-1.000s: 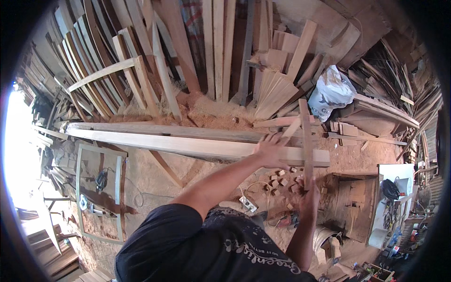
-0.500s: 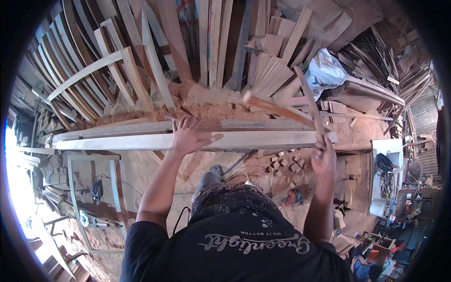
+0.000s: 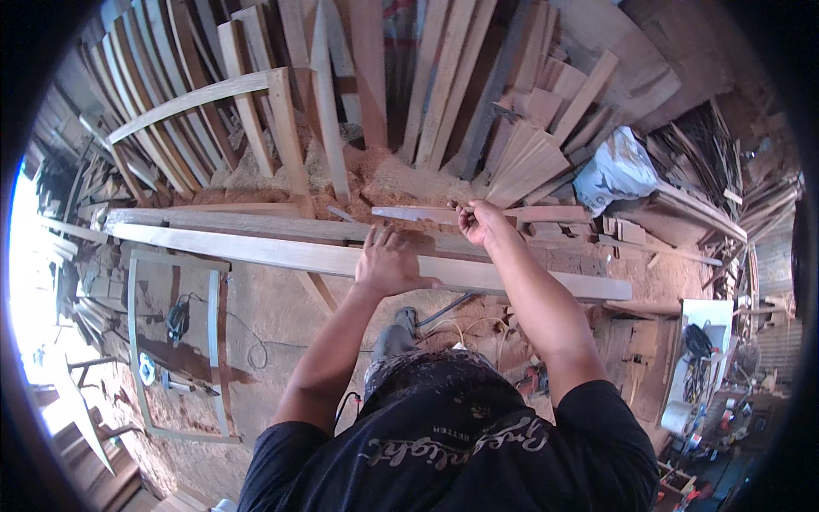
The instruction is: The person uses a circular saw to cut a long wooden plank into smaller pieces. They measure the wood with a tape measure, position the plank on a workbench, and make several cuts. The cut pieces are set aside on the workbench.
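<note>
A long pale wooden beam lies crosswise in front of me, along a rougher, darker timber. My left hand rests on the pale beam, palm down, its fingers spread and thumb stretched right. My right hand is beyond the beam, fingers curled into a pinch. What it pinches is too small to make out. Thin wooden pieces show on both sides of this hand: a light strip to its left and a reddish strip to its right. The hand hides whether they join.
Boards and curved slats stand upright along the far side, above sawdust. A white sack sits at the far right among offcuts. At left, a wooden frame lies on the floor near a power tool. A white-topped stand is on the right.
My right hand has moved left and away, beyond the beam; the crossed wooden sticks it held up are no longer raised. My left hand stays spread on the beam. The view has shifted.
</note>
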A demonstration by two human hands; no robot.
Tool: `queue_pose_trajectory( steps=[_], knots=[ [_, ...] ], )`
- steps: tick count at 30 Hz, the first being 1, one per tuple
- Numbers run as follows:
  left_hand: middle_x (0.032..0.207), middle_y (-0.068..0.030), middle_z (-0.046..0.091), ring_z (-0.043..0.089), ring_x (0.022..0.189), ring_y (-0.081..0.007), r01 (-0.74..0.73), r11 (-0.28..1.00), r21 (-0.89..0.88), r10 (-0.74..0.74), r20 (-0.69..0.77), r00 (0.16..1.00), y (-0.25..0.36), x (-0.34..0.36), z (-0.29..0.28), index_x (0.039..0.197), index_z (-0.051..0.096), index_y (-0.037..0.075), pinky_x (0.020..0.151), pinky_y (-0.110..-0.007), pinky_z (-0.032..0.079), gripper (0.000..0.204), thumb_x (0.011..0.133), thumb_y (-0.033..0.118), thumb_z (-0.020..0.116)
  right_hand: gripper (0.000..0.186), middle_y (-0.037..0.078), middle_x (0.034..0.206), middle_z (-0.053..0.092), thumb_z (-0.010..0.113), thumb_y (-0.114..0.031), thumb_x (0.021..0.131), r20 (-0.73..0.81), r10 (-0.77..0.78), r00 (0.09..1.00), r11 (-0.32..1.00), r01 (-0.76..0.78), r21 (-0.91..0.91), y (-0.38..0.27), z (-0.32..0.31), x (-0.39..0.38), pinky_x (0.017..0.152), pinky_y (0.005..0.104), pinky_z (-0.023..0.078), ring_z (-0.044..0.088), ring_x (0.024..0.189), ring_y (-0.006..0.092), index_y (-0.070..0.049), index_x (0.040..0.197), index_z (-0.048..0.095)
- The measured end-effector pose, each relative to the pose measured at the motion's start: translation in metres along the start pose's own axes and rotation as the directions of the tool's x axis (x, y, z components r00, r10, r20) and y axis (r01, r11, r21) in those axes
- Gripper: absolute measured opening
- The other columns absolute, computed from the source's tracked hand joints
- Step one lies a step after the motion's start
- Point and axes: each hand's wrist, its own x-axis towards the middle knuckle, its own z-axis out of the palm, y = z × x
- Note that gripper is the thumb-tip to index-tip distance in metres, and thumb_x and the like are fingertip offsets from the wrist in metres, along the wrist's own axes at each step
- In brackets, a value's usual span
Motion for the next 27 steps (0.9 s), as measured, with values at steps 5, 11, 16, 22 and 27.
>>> queue_pose_trajectory(
  steps=[5, 11, 16, 22, 27],
  knots=[
    [0.152, -0.0194, 0.051, 0.036, 0.149, -0.0366, -0.001, 1.0, 0.008, 0.002, -0.023, 1.0, -0.011, 0.001, 0.005, 0.145, 0.059, 0.016, 0.126, -0.054, 0.017, 0.116, 0.062, 0.097, 0.058, 0.02, 0.015, 0.093, 0.066, 0.048, -0.02, 0.108, 0.035, 0.035, 0.999, 0.997, -0.032, -0.066, 0.023, 0.042, 0.013, 0.059, 0.0328, 0.061, 0.066, 0.068, 0.0199, 0.001, 0.106, 0.049],
    [0.152, -0.0185, 0.05, 0.035, 0.149, -0.0357, 0.032, 0.999, 0.017, -0.033, 0.069, 0.997, -0.016, 0.0, 0.007, 0.145, 0.058, 0.01, 0.127, -0.053, 0.016, 0.121, 0.064, 0.1, 0.052, 0.028, 0.008, 0.099, 0.072, 0.052, -0.028, 0.109, 0.228, -0.106, 0.968, 0.923, 0.181, -0.339, 0.049, 0.048, -0.08, 0.066, 0.0304, 0.058, 0.067, 0.075, 0.0175, -0.004, 0.115, 0.065],
    [0.15, -0.0166, 0.051, 0.037, 0.148, -0.0352, 0.011, 1.0, -0.019, -0.01, 0.05, 0.999, -0.016, 0.001, 0.003, 0.145, 0.057, 0.008, 0.126, -0.054, 0.018, 0.12, 0.066, 0.099, 0.051, 0.027, 0.01, 0.105, 0.071, 0.064, -0.027, 0.103, 0.395, -0.598, 0.698, 0.308, 0.655, -0.69, 0.07, -0.01, -0.119, 0.081, 0.042, 0.056, 0.069, 0.09, 0.0254, -0.004, 0.117, 0.067],
    [0.149, -0.016, 0.053, 0.038, 0.146, -0.0362, -0.024, 0.998, -0.05, 0.025, 0.011, 1.0, -0.015, 0.001, -0.001, 0.143, 0.058, 0.008, 0.124, -0.055, 0.023, 0.113, 0.068, 0.092, 0.06, 0.043, 0.017, 0.126, 0.064, 0.068, -0.029, 0.096, 0.661, -0.647, 0.38, -0.526, 0.405, -0.748, 0.102, -0.076, -0.147, 0.11, 0.0557, 0.037, 0.055, 0.126, 0.0392, -0.005, 0.131, 0.06],
    [0.151, -0.0161, 0.051, 0.039, 0.146, -0.0356, -0.022, 0.998, -0.066, 0.024, 0.035, 0.999, -0.011, -0.004, -0.009, 0.146, 0.057, 0.011, 0.124, -0.053, 0.025, 0.108, 0.069, 0.087, 0.066, 0.059, 0.021, 0.145, 0.051, 0.066, -0.035, 0.095, 0.686, -0.618, 0.384, -0.632, 0.275, -0.724, 0.12, -0.095, -0.14, 0.119, 0.0621, 0.024, 0.041, 0.141, 0.0429, -0.006, 0.144, 0.05]
  ],
)
